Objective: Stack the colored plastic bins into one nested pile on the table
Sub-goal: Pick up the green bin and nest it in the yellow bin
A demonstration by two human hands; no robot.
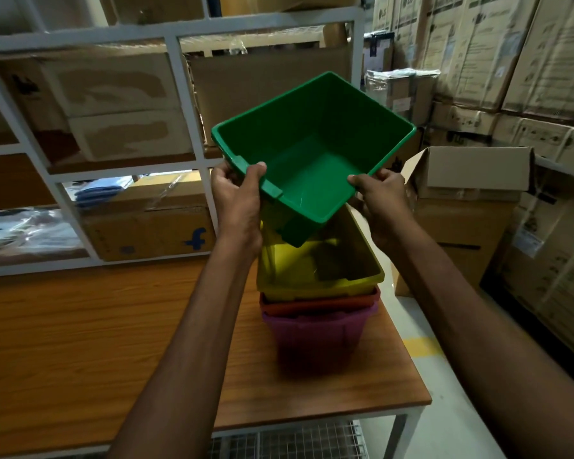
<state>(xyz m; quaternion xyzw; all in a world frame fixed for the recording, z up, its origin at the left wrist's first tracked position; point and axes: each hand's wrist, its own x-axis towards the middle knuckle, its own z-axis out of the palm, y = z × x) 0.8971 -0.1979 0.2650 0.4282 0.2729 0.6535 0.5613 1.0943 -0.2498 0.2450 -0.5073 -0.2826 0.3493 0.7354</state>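
Observation:
A green plastic bin [315,150] is held in the air, tilted with its opening toward me, just above a nested pile. My left hand [237,197] grips its near-left rim and my right hand [383,197] grips its near-right rim. The pile stands on the wooden table [96,326] near its right edge: a yellow bin [312,270] on top, a red bin [318,304] under it, and a purple bin [315,339] at the bottom. The green bin's lower corner dips toward the yellow bin's opening.
A white metal shelf rack [176,104] with cardboard boxes stands behind the table. An open cardboard box [471,180] sits to the right of the pile, with stacked cartons [511,61] behind it. The table's right edge is close to the pile.

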